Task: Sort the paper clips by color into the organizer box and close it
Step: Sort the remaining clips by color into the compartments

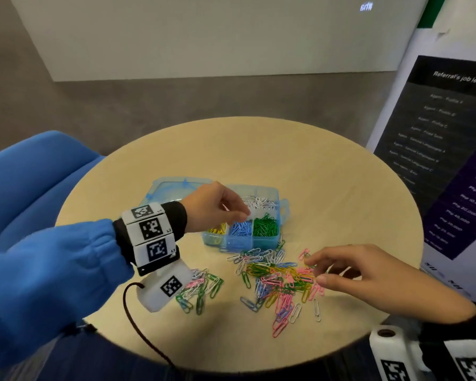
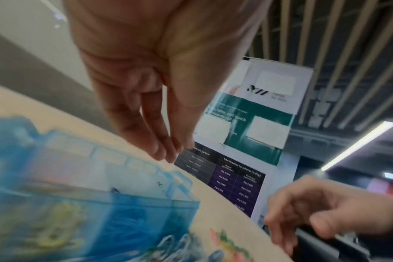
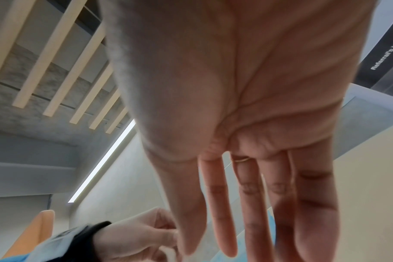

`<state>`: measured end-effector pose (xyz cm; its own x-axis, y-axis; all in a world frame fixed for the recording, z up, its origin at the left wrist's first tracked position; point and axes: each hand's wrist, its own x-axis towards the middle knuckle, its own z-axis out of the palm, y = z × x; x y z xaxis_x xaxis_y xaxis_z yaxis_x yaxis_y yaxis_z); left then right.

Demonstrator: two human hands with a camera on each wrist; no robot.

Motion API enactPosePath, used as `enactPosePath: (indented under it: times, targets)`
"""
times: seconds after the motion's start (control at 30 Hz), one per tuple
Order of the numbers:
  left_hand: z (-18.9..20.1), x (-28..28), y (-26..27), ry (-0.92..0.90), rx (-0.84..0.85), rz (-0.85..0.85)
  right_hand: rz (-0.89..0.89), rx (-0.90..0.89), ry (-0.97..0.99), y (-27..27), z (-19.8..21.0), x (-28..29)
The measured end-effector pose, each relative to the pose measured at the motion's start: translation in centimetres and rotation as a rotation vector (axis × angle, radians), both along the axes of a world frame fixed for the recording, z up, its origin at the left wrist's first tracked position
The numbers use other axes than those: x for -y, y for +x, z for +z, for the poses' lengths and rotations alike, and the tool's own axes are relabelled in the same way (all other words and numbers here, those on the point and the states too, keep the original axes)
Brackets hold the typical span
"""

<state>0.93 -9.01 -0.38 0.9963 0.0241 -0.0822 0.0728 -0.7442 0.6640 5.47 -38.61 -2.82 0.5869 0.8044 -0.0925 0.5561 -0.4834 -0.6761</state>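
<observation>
The left wrist view is smearing with blur, so the organizer box (image 2: 115, 209) is showing there only as a blue haze. The left hand (image 1: 215, 206) is hovering over the box with thumb and fingertips drawn together above the divider between the white and blue compartments; whether a clip is pinched there I cannot tell. It is covering the compartments at the box's 9 o'clock side, and only a little of the yellow clips (image 1: 217, 229) is peeking out beneath it.

The organizer box (image 1: 275, 237) is sitting open at the middle of the round counter (image 1: 327, 166), its lid (image 1: 173, 188) lying flat at 10 o'clock. White clips (image 1: 260, 202) are filling the far compartment, blue clips (image 1: 241, 229) the near middle one, and green clips (image 1: 265, 226) the near right one.

The unsorted pile (image 1: 278, 281) is lying at 6 o'clock of the box, with a smaller scatter (image 1: 201, 288) at 8 o'clock, partly behind the wrist unit. The right hand (image 1: 368, 276) is reaching into the pile from 3 o'clock, fingers straight and spread, holding nothing; its wrist is cut off by the frame edge.
</observation>
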Motion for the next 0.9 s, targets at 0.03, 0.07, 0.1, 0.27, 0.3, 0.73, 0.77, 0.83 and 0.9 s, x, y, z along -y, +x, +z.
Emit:
enactPosePath:
  times: [0.03,0.07,0.1,0.27,0.3,0.73,0.77,0.83,0.9]
  targets:
    - [0.0,-0.7,-1.1,0.111,-0.024,-0.031,0.007,0.001,0.000,0.0,-0.2,0.0]
    - [-0.1,-1.5,-2.4,0.191,-0.070,-0.047,0.017,0.000,-0.004,-0.1,-0.3,-0.1]
    - [-0.4,-2.4,-3.6,0.233,-0.126,-0.054,0.030,-0.004,-0.013,-0.2,-0.5,-0.2]
    - [-2.7,-5.9,-9.2,0.363,-0.366,-0.105,0.085,-0.015,-0.012,-1.4,-1.0,-2.2]
    - [-3.1,-6.1,-9.9,0.372,-0.381,-0.112,0.100,-0.003,-0.012,-1.7,-1.1,-3.1]
    - [-5.2,-3.7,-10.5,0.551,-0.176,-0.176,0.305,0.250,-0.293,-2.7,-2.0,-16.6]
    - [-5.2,-3.7,-10.6,0.555,-0.181,-0.180,0.309,0.254,-0.315,-2.8,-2.2,-17.2]
    - [-5.4,-3.8,-10.7,0.549,-0.178,-0.162,0.326,0.259,-0.327,-2.9,-2.6,-18.0]
    - [-5.6,-3.9,-10.6,0.541,-0.168,-0.144,0.345,0.245,-0.324,-2.9,-2.9,-18.4]
